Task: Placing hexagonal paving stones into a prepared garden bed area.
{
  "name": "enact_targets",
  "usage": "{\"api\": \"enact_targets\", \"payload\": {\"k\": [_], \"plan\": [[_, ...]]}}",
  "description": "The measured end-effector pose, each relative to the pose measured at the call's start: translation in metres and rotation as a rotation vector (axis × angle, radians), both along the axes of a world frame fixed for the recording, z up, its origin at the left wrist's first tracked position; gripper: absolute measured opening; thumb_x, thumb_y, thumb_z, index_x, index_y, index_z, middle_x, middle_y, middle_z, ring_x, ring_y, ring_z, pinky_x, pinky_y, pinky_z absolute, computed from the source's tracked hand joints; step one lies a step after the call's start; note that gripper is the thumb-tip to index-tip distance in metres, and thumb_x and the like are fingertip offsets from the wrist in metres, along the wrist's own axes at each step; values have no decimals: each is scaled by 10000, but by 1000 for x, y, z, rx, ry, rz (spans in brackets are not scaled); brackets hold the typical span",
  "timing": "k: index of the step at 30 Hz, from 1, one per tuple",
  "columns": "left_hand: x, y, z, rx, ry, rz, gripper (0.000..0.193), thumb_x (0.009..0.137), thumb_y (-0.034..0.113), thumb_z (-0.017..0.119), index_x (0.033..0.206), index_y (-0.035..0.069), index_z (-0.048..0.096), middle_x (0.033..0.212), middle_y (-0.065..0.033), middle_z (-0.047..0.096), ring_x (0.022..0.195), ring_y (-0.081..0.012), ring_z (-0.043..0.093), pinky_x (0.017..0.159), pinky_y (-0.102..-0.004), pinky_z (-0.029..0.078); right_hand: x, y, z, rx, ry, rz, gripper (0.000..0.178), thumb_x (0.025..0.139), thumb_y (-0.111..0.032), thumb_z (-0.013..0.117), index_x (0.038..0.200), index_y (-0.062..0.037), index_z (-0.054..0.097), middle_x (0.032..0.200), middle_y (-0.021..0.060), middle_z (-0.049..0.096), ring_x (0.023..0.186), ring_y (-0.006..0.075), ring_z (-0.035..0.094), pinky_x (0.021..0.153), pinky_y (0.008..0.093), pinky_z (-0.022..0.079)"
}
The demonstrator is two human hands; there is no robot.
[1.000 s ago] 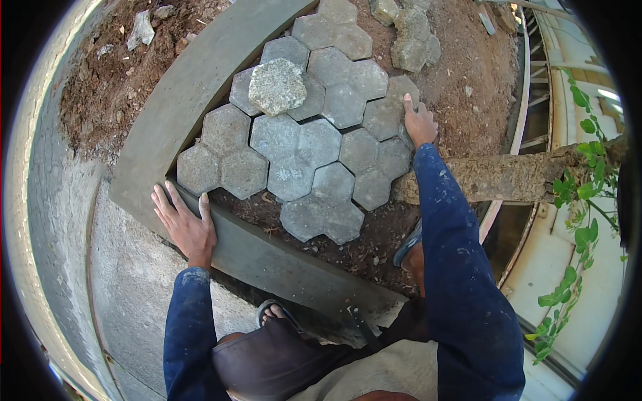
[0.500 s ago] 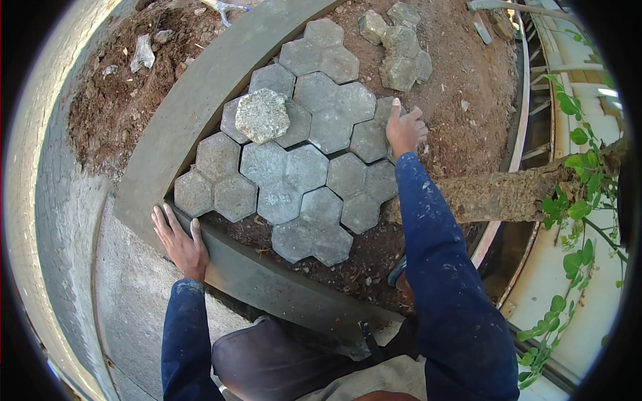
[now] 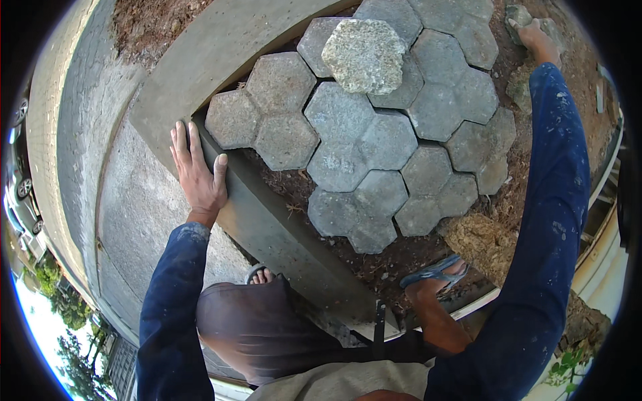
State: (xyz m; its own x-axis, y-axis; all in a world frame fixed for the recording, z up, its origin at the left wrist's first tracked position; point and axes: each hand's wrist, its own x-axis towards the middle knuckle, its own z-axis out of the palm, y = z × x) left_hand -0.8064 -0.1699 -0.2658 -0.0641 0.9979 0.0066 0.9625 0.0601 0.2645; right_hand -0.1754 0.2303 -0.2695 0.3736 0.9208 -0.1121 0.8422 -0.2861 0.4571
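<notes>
My left hand (image 3: 200, 177) lies flat on the concrete curb (image 3: 287, 234), fingers stretched and thumb apart. Out at the far right, my right hand (image 3: 538, 43) is closed on a loose grey paving stone (image 3: 518, 13) lying on the soil; its fingers are partly hidden by the distance and angle. Another loose paving stone (image 3: 519, 90) shows beside my right sleeve. Between my arms, interlocking three-lobed grey pavers (image 3: 341, 117) are laid inside the curb's corner. A rough, pale single hexagonal piece (image 3: 364, 57) rests on top of them.
A thick tree trunk (image 3: 481, 244) crosses low on the right, partly behind my right arm. My sandaled foot (image 3: 435, 274) stands on soil near the pavers. Left of the curb runs a concrete strip (image 3: 160, 134); parked cars (image 3: 21, 180) appear at the far left rim.
My right hand has moved from above the pavers' right edge out to the loose stones and closed on one. My left hand stays on the curb. The view has swung and come closer.
</notes>
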Motion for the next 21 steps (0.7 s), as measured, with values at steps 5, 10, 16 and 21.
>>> {"api": "enact_targets", "payload": {"k": [5,10,16,21], "plan": [[-8,-6,-2,-5,44,14,814,989,629,356,1563,60,261,1626,-200,189,1513,-397,137,1221,-537,102,-6,3,8,-202,89,85,857,818,-734,553,1285,-18,608,1298,265,612,1247,442,553,1039,499,426],[-6,-8,-4,7,38,-1,801,987,613,388,1561,68,270,1627,-188,192,1516,-383,142,1224,-525,109,-32,-50,10,55,141,220,869,791,-709,601,1326,-24,590,1254,217,655,1194,392,603,1012,472,441],[-7,-9,-6,24,47,2,795,984,600,426,1547,56,291,1612,-206,212,1507,-391,159,1223,-521,125,-45,-99,9,380,266,280,843,772,-706,647,1299,-48,626,1232,199,673,1164,365,624,987,448,462],[-6,-9,-5,38,39,1,797,997,614,386,1554,55,273,1615,-207,199,1512,-378,146,1231,-503,113,-101,-152,43,626,347,254,838,778,-668,695,1306,-21,626,1232,191,671,1168,319,628,1017,395,443]]}}
